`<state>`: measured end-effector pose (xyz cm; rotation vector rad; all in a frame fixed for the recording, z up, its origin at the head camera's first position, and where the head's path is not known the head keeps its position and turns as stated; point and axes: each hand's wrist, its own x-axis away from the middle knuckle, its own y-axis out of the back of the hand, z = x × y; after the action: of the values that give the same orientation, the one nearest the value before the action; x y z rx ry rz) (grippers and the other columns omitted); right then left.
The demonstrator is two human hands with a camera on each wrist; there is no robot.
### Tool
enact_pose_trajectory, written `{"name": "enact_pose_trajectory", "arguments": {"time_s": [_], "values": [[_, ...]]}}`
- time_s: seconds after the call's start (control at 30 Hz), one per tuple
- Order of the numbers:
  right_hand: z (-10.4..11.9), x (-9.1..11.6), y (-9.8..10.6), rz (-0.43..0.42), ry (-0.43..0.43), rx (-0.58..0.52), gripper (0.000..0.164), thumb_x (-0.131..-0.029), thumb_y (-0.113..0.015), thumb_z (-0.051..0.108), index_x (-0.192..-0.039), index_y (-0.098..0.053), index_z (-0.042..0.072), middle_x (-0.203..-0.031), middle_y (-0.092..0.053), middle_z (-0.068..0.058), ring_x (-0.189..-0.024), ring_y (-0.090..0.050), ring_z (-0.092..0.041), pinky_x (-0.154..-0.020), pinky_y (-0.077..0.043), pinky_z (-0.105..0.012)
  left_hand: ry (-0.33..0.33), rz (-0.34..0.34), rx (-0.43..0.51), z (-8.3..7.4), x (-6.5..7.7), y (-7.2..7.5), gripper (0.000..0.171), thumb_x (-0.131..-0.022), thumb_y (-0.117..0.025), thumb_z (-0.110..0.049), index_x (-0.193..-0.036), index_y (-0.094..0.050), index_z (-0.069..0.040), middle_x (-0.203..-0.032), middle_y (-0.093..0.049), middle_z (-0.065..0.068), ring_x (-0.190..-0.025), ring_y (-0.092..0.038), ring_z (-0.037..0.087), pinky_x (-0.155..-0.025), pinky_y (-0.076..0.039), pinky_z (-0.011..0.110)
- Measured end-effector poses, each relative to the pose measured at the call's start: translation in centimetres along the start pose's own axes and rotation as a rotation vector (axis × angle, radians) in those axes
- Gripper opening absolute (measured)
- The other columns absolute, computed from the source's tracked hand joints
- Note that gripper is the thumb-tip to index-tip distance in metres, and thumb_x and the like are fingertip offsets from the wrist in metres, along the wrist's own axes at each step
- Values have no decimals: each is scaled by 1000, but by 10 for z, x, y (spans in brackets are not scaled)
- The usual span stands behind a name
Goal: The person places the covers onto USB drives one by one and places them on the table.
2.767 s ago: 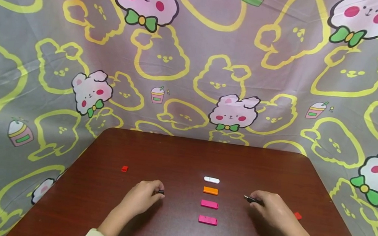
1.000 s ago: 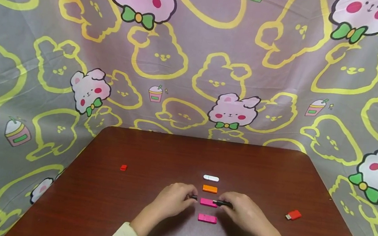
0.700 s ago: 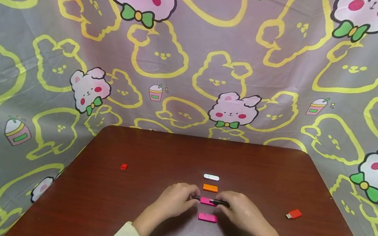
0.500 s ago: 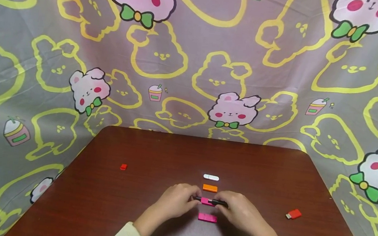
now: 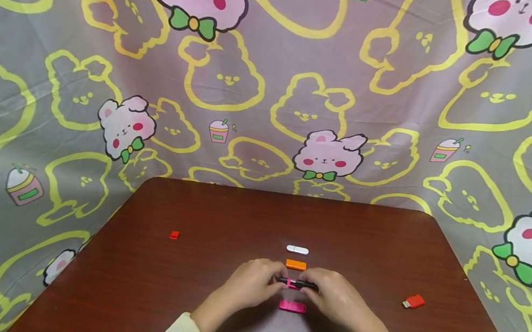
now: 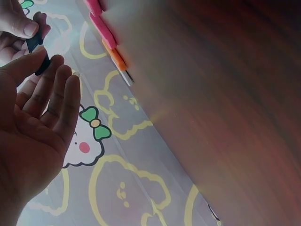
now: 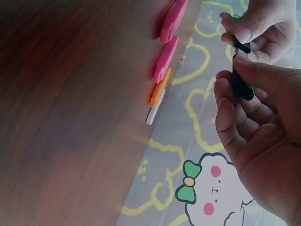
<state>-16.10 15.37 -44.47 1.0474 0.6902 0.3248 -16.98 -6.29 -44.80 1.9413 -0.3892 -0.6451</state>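
Observation:
In the head view my left hand (image 5: 253, 285) pinches a small black cap (image 5: 283, 280) between thumb and fingertips. Facing it, my right hand (image 5: 337, 298) pinches a black USB stick (image 5: 308, 284), its metal plug pointing left at the cap. The two black parts are in line and very close; part of the plug still shows between them. Both wrist views show the USB stick (image 7: 242, 85) and cap (image 7: 242, 46) held above the table. Below them lies a pink USB stick (image 5: 292, 286), mostly covered by the hands and the black parts.
On the brown table (image 5: 222, 210), a white USB stick (image 5: 297, 250), an orange one (image 5: 296, 265) and another pink one (image 5: 292, 307) line up with the covered pink one. A red cap (image 5: 174, 235) lies left, an uncapped red USB stick (image 5: 414, 301) right. Patterned cloth (image 5: 265, 79) hangs around.
Both hands have come from the two sides to the middle, bringing black cap and black USB stick together. Over the last second the gap has narrowed. The red stick, earlier partly covered, is in full view.

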Motion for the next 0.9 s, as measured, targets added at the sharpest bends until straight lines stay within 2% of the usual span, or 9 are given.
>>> {"name": "enact_pose_trajectory", "arguments": {"time_s": [0.23,0.43,0.9], "values": [[-1,1,-1,-11,-2,-2,14,-78,-74,22,-90,-66,22,-84,-64,15,-75,-57,0,-67,-50,-25,-28,-28,-2,-2,-1,-4,13,-82,-70,-33,-91,-66,-24,-75,-61,-13,-65,-52,-3,-56,-40,17],[1,2,-1,-7,-4,-4,14,-78,-74,20,-90,-66,23,-84,-63,16,-75,-57,0,-68,-50,-25,-23,-21,0,-4,-2,-4,12,-83,-69,-34,-91,-65,-27,-75,-59,-17,-65,-53,-3,-56,-40,16],[4,1,0,-11,2,-22,15,-78,-74,19,-91,-67,23,-83,-64,16,-74,-56,2,-66,-49,-24,-45,-19,-17,-9,-3,-5,14,-83,-69,-35,-93,-67,-26,-79,-62,-14,-67,-50,-2,-60,-42,18]]}}
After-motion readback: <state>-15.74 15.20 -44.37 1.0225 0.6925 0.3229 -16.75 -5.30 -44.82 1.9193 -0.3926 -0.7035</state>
